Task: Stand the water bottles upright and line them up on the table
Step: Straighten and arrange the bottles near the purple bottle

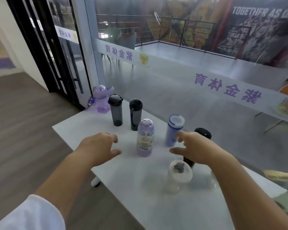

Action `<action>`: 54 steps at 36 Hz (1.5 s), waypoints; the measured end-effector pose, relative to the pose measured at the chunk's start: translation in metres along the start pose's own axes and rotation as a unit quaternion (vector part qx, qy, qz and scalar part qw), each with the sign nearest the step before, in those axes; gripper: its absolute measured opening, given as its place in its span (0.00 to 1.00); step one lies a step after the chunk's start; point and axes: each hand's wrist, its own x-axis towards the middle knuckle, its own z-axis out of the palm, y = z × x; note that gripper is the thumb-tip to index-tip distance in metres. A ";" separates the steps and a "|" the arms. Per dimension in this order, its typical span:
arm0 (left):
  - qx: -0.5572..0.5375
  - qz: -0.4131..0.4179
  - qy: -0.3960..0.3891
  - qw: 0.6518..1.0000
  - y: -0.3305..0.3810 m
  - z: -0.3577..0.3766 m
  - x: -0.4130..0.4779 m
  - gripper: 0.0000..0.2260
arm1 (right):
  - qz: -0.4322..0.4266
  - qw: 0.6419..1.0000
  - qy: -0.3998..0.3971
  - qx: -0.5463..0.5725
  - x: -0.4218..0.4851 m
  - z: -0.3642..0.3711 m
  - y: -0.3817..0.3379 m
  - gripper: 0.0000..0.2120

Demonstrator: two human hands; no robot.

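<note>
Bottles are all standing upright on the glossy white table (123,188), clustered rather than lined up. Both hands are hovering with fingers spread, gripping nothing: the left hand (100,146) beside the lilac printed bottle (145,138), the right hand (198,150) reaching between the blue white-capped bottle (174,130), the black bottle (204,132) and the clear domed bottle (179,176). Being tall, slim and smooth plastic, they are probably tipping easily; a wrist brushing one could be toppling its neighbours.

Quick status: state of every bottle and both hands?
Round translucent purple bottle: upright.
Smoky grey translucent bottle: upright.
Dark strapped bottle: upright.
Lilac dome-capped bottle: upright.
Pale blue white-lidded bottle: upright.
Black bottle: seems upright, partly hidden.
Clear white-lidded bottle: upright.
Left hand: open, empty.
Right hand: open, empty.
</note>
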 end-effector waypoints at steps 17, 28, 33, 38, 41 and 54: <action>0.023 -0.051 -0.023 0.998 -0.136 -0.043 0.157 0.19 | -0.058 0.997 0.054 0.025 0.204 -0.031 -0.072 0.27; 0.020 -0.026 -0.050 0.998 -0.208 -0.050 0.267 0.18 | -0.042 0.999 0.024 0.005 0.301 -0.036 -0.123 0.27; 0.019 0.009 -0.028 0.999 -0.241 -0.050 0.326 0.12 | -0.015 1.000 0.005 0.002 0.331 -0.029 -0.142 0.27; -0.021 0.025 0.018 0.999 -0.259 -0.052 0.381 0.09 | 0.028 0.999 0.011 0.011 0.360 -0.015 -0.157 0.28; -0.051 0.015 0.040 0.998 -0.263 -0.051 0.410 0.13 | 0.053 0.998 -0.003 0.019 0.375 -0.007 -0.165 0.29; -0.052 -0.025 -0.012 0.998 -0.247 -0.033 0.480 0.36 | 0.082 0.987 -0.066 0.118 0.410 0.020 -0.193 0.32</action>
